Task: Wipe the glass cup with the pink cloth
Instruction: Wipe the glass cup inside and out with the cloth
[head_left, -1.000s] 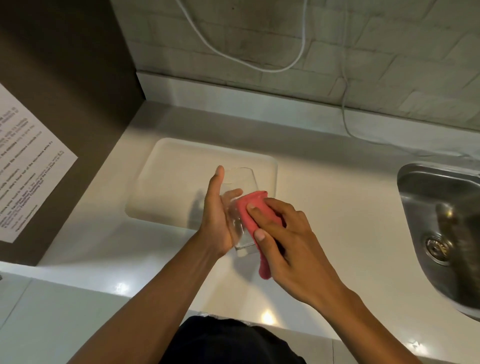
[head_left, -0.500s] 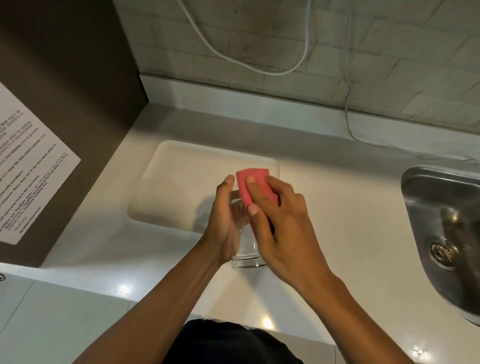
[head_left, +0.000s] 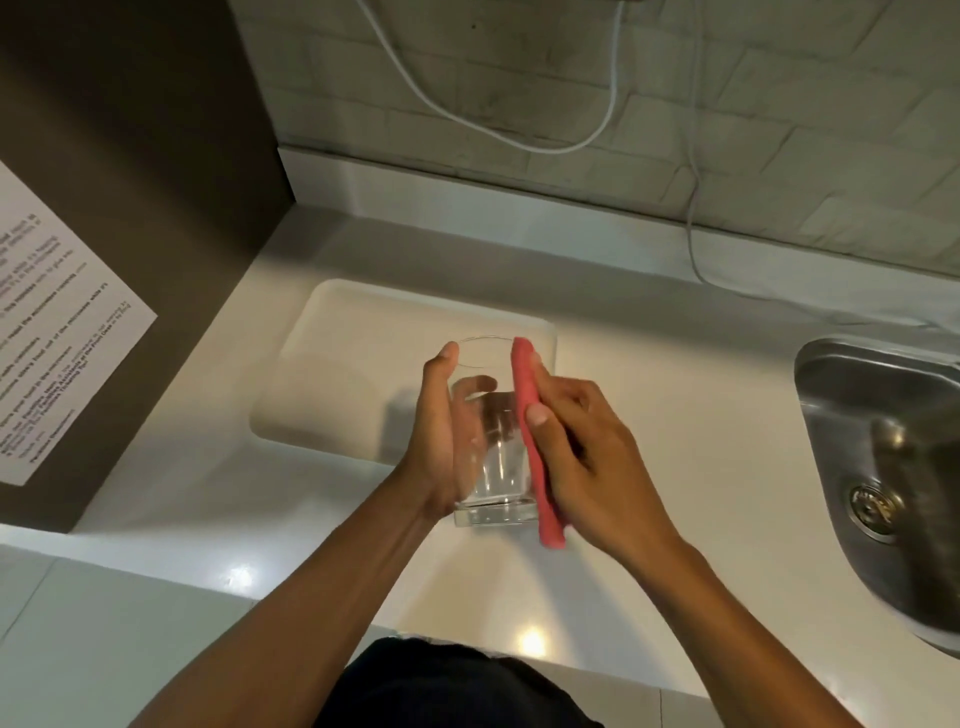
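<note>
A clear glass cup is held upright above the white counter, its thick base toward me and its rim at the far end. My left hand grips its left side, thumb near the rim and fingers showing through the glass. The pink cloth lies as a folded strip along the cup's right side from rim to base. My right hand presses it against the glass with fingers and thumb.
A white tray sits on the counter just behind the cup. A steel sink lies at the right. A dark cabinet with a printed notice stands at the left. White cables hang down the brick wall.
The cup has turned more upright in my left hand. The cloth moved from the rim, where it was bunched under my fingers, down along the cup's right side.
</note>
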